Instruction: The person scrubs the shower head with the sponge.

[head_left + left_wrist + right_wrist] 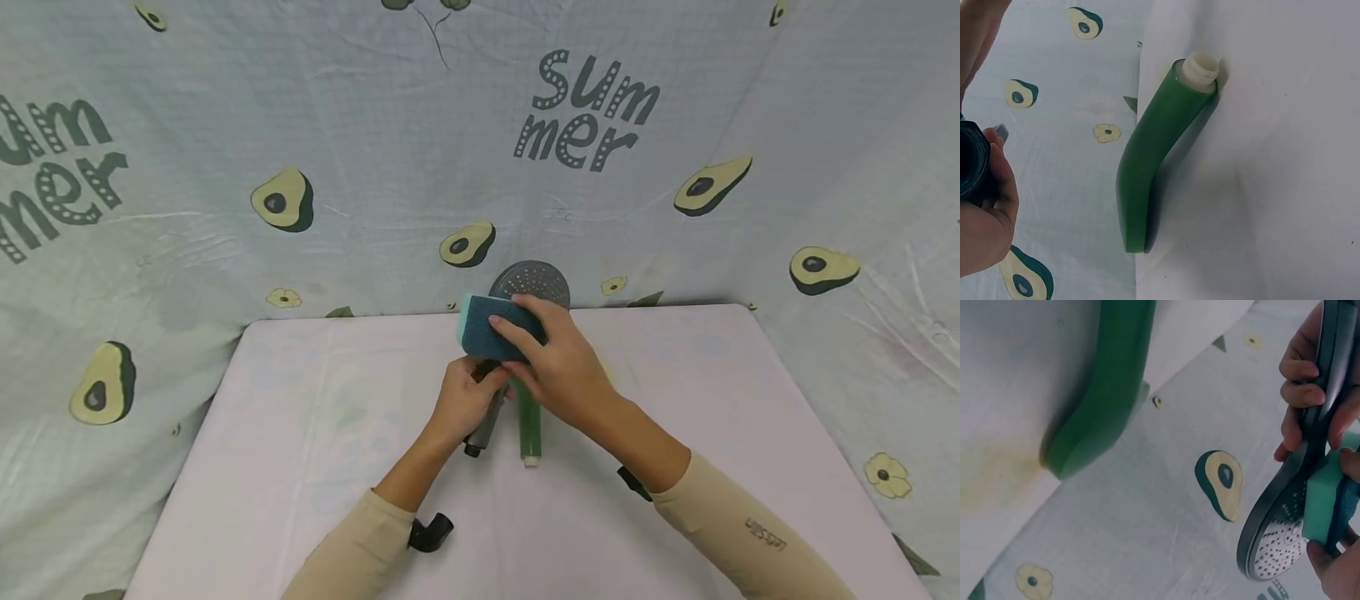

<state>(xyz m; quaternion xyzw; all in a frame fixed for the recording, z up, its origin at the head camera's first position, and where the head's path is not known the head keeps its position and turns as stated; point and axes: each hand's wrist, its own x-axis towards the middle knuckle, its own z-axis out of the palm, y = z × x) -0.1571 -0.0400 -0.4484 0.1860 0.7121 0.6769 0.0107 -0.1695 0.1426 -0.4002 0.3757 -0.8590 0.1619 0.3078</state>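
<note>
My left hand (463,400) grips the handle of a dark grey shower head (534,280), held up over the table with its round, perforated face at the top. A sponge (495,329), light teal on one side and dark blue on the other, is in the fingers of my right hand (568,367). In the right wrist view the sponge's light side (1321,500) lies against the edge of the nozzle face (1279,547). Behind the hands, a green bent handle-like piece (1154,137) with a white threaded end (1200,69) lies on the table.
The table (360,433) has a pale pinkish cover and rounded back corners. A light cloth (375,150) printed with avocados and lettering hangs right behind it. Beside the left sleeve shows a black bent piece (431,533), and a small black piece (633,483) by the right wrist.
</note>
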